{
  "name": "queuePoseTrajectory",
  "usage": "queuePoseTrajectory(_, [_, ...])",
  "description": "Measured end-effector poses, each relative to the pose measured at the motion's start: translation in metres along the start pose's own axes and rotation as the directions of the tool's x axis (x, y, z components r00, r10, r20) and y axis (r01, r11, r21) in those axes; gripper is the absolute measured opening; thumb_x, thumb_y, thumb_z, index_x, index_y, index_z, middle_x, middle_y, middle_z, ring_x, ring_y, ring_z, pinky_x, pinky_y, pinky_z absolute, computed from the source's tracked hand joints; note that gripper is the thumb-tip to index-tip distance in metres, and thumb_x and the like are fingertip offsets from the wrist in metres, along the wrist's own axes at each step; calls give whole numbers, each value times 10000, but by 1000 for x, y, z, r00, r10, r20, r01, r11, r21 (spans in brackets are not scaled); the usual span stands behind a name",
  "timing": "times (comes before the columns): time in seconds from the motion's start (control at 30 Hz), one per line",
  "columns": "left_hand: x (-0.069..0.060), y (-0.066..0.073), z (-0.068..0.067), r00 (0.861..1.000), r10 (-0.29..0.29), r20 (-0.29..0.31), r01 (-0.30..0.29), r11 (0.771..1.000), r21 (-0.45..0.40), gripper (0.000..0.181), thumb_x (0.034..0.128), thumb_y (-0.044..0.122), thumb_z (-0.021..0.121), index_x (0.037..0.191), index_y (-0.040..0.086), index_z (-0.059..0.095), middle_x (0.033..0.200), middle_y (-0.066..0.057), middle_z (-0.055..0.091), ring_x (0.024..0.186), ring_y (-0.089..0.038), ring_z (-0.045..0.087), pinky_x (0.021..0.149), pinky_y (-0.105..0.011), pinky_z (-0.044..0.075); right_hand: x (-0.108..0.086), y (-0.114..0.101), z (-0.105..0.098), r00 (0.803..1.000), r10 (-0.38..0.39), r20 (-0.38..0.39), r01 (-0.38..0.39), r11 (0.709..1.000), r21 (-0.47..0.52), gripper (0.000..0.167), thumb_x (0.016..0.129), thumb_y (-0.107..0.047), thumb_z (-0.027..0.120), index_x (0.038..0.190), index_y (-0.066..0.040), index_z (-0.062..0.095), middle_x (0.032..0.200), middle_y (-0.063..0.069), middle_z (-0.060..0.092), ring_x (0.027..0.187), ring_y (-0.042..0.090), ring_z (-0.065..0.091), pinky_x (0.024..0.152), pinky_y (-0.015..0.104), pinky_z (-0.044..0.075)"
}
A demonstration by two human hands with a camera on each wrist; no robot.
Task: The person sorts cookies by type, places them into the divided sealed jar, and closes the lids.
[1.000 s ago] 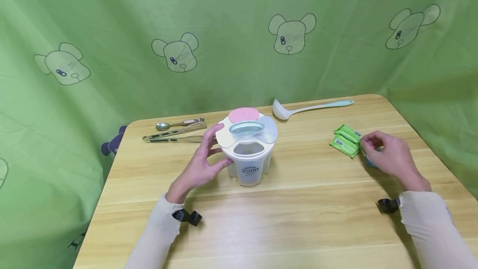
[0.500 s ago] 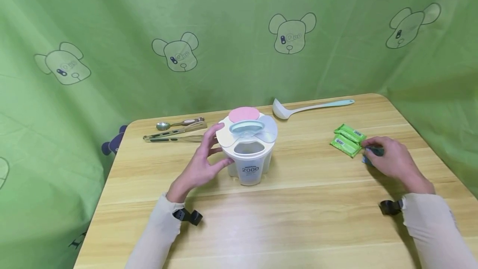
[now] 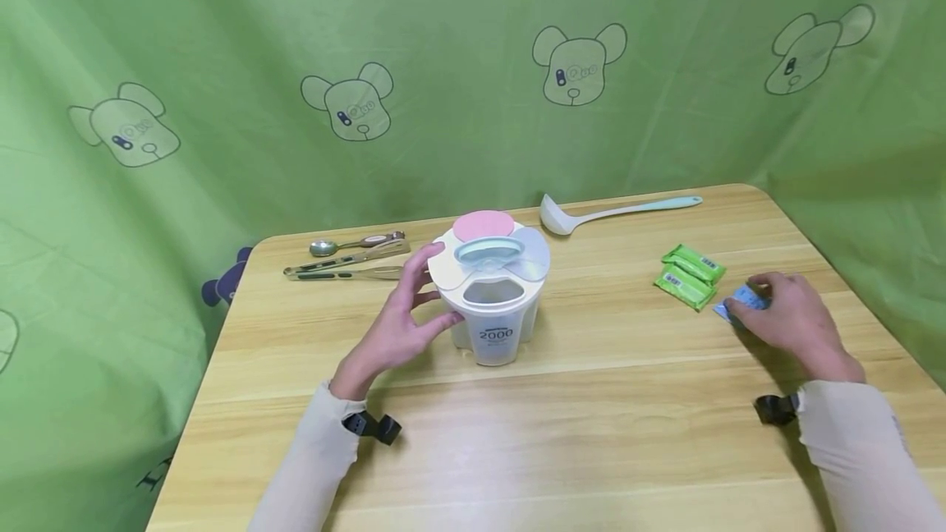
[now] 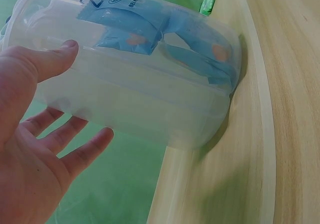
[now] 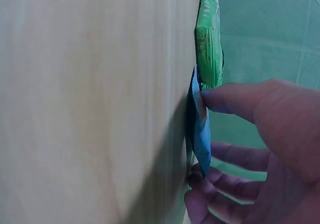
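Observation:
My left hand [image 3: 395, 327] holds the side of a translucent storage canister [image 3: 493, 339] marked 2000, its thumb near the front and its fingers round the left side. The white lid has pink, blue and pale panels; one opening at the front is uncovered. Through the wall, blue packets [image 4: 132, 29] show inside in the left wrist view. At the right, my right hand [image 3: 798, 318] pinches a blue snack packet [image 3: 748, 297] low at the tabletop, the thumb on its near end and fingers at the other end. Two green packets [image 3: 686, 289] lie just left of it.
A white ladle [image 3: 557, 220] with a pale blue handle lies at the back edge. Left of the canister are a metal spoon [image 3: 323, 248] and tongs [image 3: 340, 271]. A green curtain [image 3: 458, 130] hangs behind the wooden table [image 3: 576, 442].
The right hand has shifted slightly right, away from the green packets, and more of the blue packet now shows. The left hand and canister stay in place.

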State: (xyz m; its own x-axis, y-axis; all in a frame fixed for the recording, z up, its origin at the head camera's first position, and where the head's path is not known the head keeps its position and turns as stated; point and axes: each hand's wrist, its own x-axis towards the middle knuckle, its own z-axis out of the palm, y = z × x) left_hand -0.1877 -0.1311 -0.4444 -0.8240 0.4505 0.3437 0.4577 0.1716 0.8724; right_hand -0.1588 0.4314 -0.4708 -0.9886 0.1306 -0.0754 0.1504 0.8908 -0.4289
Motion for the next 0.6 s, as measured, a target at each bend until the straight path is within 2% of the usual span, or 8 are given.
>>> queuePoseTrajectory(0.17, [0, 1, 0, 1000, 2, 0, -2, 1000, -6, 1034, 891, -70, 830, 1695, 237, 257, 1773, -84, 328, 1527, -377, 521, 1186, -510, 569, 0, 3, -1, 999, 34, 8, -34, 999, -26, 762, 1068, -446, 658, 1419, 211, 498, 1335, 496, 518, 1126, 613, 560, 828, 683, 556])
queuePoseTrajectory(0.3, [0, 1, 0, 1000, 6, 3, -6, 1000, -6, 1030, 890, -67, 831, 1694, 228, 258, 1782, -82, 312, 1525, -382, 521, 1187, -514, 568, 1, 2, 1, 999, 38, -31, -37, 999, 6, 711, 1053, -413, 699, 1403, 182, 527, 1332, 494, 537, 1123, 613, 571, 790, 616, 565])
queuePoseTrajectory(0.4, [1, 1, 0, 1000, 7, 3, -7, 1000, -6, 1028, 891, -63, 833, 1693, 230, 260, 1787, -76, 306, 1521, -380, 524, 1185, -511, 569, 2, -2, 0, 997, 28, -66, -23, 997, 74, 648, 1040, -346, 740, 1414, 143, 539, 1327, 483, 541, 1126, 604, 569, 709, 451, 561])
queuePoseTrajectory(0.5, [0, 0, 0, 1000, 15, 3, -15, 1000, -4, 1033, 886, -63, 837, 1693, 223, 260, 1787, -88, 305, 1518, -393, 526, 1180, -521, 574, 0, -5, -1, 995, 25, -96, -12, 991, 130, 600, 1032, -306, 762, 1431, 93, 556, 1300, 455, 577, 1088, 549, 606, 645, 254, 490])
queuePoseTrajectory(0.6, [0, 0, 0, 1000, 23, 2, -23, 1000, -4, 1032, 886, -59, 838, 1694, 217, 259, 1786, -93, 304, 1517, -402, 525, 1175, -529, 577, -1, -9, -3, 991, 18, -132, 2, 989, 151, 550, 1034, -295, 766, 1421, 55, 593, 1265, 433, 632, 995, 413, 666, 589, 194, 498])
